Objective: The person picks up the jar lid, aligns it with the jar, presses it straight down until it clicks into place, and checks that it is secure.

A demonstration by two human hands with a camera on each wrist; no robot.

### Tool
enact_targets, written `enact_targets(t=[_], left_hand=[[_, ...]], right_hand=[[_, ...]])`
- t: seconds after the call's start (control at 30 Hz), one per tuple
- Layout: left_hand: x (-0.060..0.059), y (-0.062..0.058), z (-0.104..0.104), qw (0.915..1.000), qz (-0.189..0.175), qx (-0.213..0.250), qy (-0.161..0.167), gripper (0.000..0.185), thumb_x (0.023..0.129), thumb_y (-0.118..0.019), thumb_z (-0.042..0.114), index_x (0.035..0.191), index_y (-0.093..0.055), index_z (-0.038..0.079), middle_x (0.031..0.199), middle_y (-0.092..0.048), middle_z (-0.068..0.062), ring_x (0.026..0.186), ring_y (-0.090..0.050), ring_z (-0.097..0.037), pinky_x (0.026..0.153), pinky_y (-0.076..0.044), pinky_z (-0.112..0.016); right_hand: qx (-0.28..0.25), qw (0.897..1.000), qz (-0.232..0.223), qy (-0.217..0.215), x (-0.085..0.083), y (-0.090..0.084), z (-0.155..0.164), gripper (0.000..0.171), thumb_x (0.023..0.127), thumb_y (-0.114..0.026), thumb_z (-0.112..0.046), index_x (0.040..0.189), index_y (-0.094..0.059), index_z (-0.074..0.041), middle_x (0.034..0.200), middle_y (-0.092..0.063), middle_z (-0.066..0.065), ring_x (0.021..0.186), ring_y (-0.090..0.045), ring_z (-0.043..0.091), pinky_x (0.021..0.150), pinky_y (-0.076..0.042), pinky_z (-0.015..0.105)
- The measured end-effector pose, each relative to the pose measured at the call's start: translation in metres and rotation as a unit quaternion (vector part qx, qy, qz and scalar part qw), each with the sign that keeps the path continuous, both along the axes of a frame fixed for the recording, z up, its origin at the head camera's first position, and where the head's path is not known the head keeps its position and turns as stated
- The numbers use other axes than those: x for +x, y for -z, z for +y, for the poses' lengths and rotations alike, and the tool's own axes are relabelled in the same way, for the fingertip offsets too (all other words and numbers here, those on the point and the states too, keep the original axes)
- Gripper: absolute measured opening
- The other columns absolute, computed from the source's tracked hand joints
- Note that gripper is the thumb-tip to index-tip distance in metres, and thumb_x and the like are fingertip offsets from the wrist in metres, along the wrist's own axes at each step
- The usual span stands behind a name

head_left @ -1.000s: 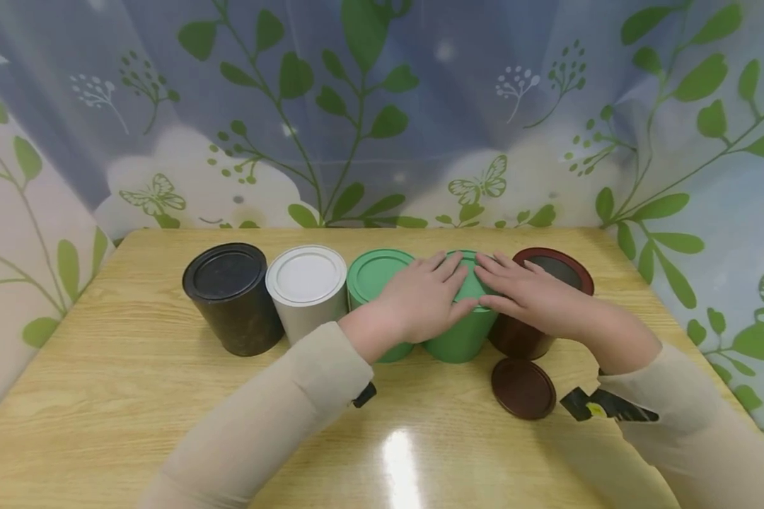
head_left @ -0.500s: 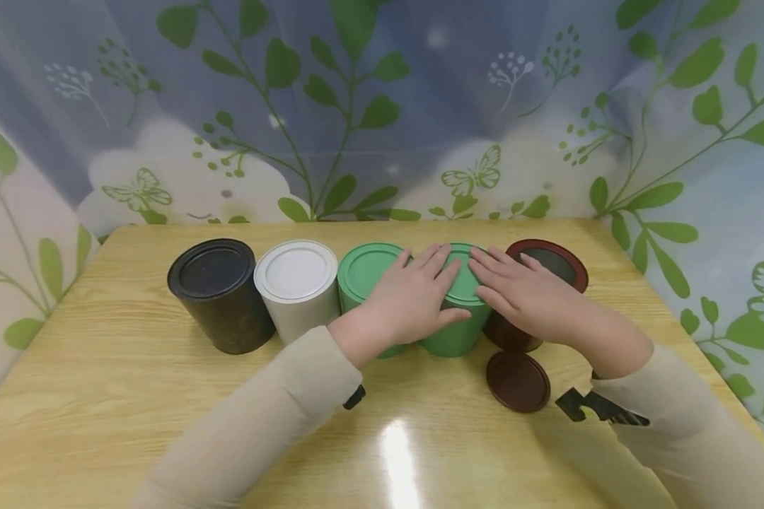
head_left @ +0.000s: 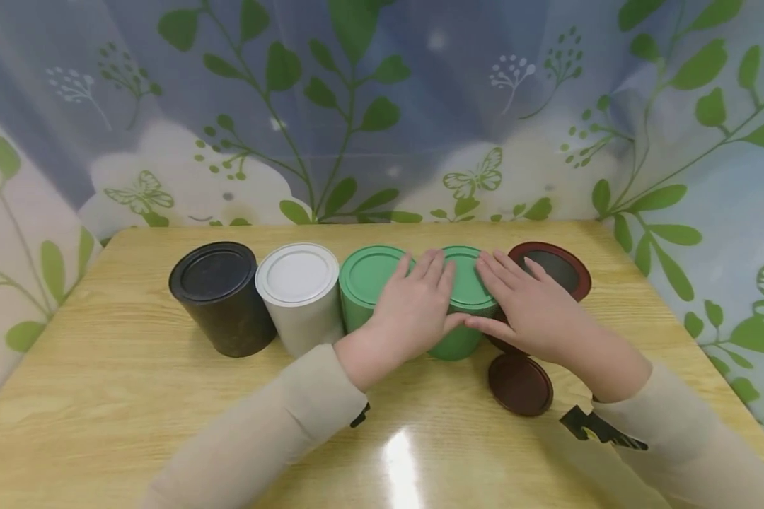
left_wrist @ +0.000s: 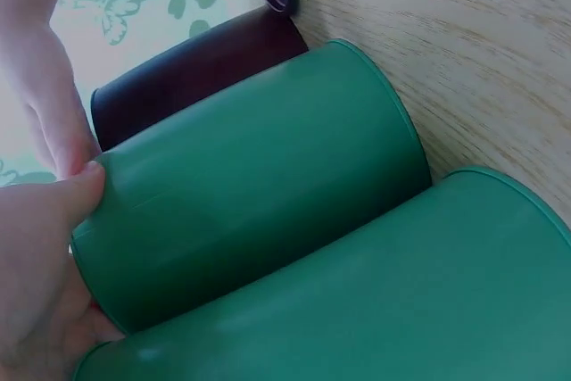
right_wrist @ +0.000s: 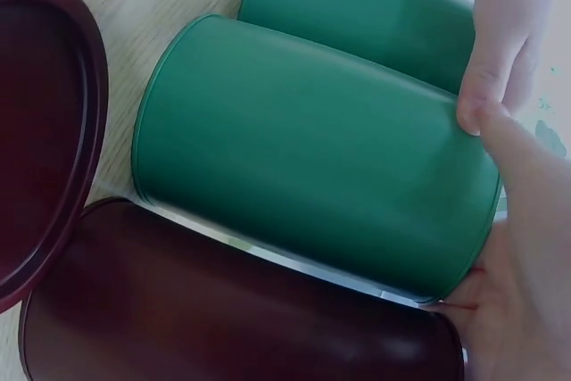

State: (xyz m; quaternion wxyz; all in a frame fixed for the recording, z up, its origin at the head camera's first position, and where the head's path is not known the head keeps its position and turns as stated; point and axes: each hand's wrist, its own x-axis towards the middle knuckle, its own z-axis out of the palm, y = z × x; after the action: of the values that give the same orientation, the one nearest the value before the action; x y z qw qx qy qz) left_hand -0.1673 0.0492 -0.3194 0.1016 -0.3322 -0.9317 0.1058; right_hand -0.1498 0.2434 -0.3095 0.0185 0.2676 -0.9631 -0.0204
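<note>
Both hands lie over the lid of the right-hand green canister (head_left: 455,344), fingers stretched out. My left hand (head_left: 414,307) covers the lid's left side, and my right hand (head_left: 535,304) covers its right side. Their thumbs meet at the near rim. In the left wrist view, the left thumb (left_wrist: 85,189) touches the top edge of the green canister (left_wrist: 259,176). The right wrist view has the right hand (right_wrist: 535,229) at that canister's top end. Another green canister (head_left: 369,276) stands left of it, partly behind the left hand.
A white canister (head_left: 298,276) and a black canister (head_left: 213,272) stand further left in the row. At the right is a brown canister (head_left: 569,265), its top dark grey inside a red-brown rim. A loose brown lid (head_left: 521,384) lies before it on the wooden table (head_left: 134,396).
The hands stay on the same green lid. Half a second ago the thumbs were apart; now they touch at the near rim. The head view has shifted slightly.
</note>
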Motion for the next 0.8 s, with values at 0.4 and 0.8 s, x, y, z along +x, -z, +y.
enact_targets(t=[0.4, 0.8], left_hand=[[0.0002, 0.0007, 0.0021, 0.9998, 0.013, 0.011, 0.009, 0.072, 0.093, -0.033, 0.061, 0.144, -0.037, 0.01, 0.146, -0.035, -0.014, 0.136, -0.028, -0.024, 0.109, -0.021, -0.046], [0.0039, -0.0064, 0.0098, 0.9997, -0.005, -0.024, 0.003, 0.07, 0.093, -0.037, 0.057, 0.145, -0.035, 0.009, 0.144, -0.034, -0.022, 0.135, -0.03, -0.031, 0.109, -0.023, -0.044]], right_hand=[[0.014, 1.0, 0.01, -0.005, 0.0, 0.0033, 0.0003, 0.072, 0.097, -0.038, -0.049, 0.144, -0.027, 0.004, 0.15, -0.023, 0.019, 0.138, -0.018, 0.032, 0.107, -0.018, 0.055], [0.014, 0.998, 0.056, -0.019, 0.0079, 0.0042, -0.008, 0.062, 0.096, -0.051, -0.035, 0.14, -0.036, 0.006, 0.141, -0.031, 0.032, 0.131, -0.029, 0.043, 0.103, -0.028, 0.055]])
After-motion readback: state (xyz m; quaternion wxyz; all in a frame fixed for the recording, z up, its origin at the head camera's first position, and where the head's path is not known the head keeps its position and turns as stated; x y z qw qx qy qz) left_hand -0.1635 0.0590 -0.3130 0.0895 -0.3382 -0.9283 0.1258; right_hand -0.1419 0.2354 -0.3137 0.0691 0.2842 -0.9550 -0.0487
